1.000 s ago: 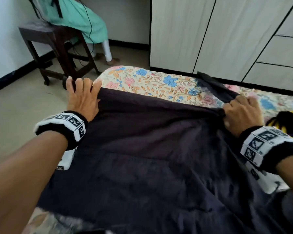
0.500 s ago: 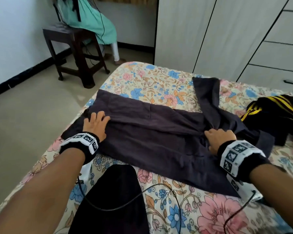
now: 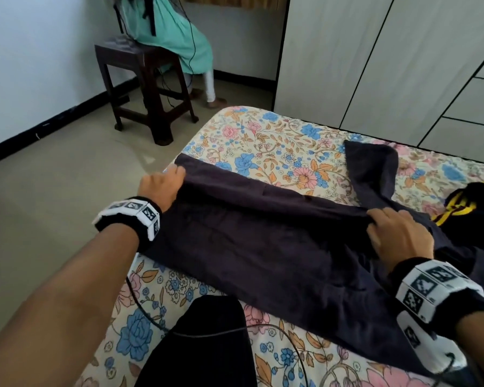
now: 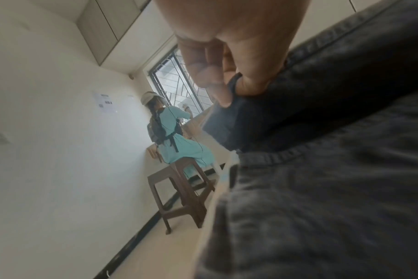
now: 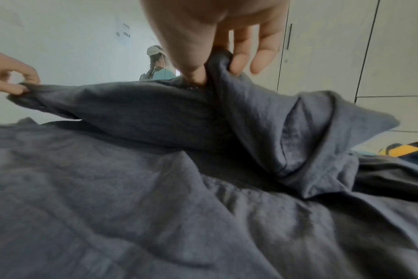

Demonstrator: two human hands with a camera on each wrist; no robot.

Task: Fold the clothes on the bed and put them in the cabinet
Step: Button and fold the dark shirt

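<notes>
A dark grey garment lies spread across the floral bed. My left hand pinches its far left corner at the bed's edge; the left wrist view shows thumb and fingers closed on the cloth. My right hand pinches the far edge near the middle, lifting a fold; the right wrist view shows the thumb and a finger gripping the cloth. A sleeve or leg of the garment trails toward the cabinet. The cabinet doors are closed.
A black and yellow striped garment lies at the right of the bed. Another black item with a cable over it sits near me. A person in a teal dress sits on a dark wooden stool at the back left.
Both hands went from pressing flat on the garment to pinching its far edge and raising it. The left hand moved to the far left corner.
</notes>
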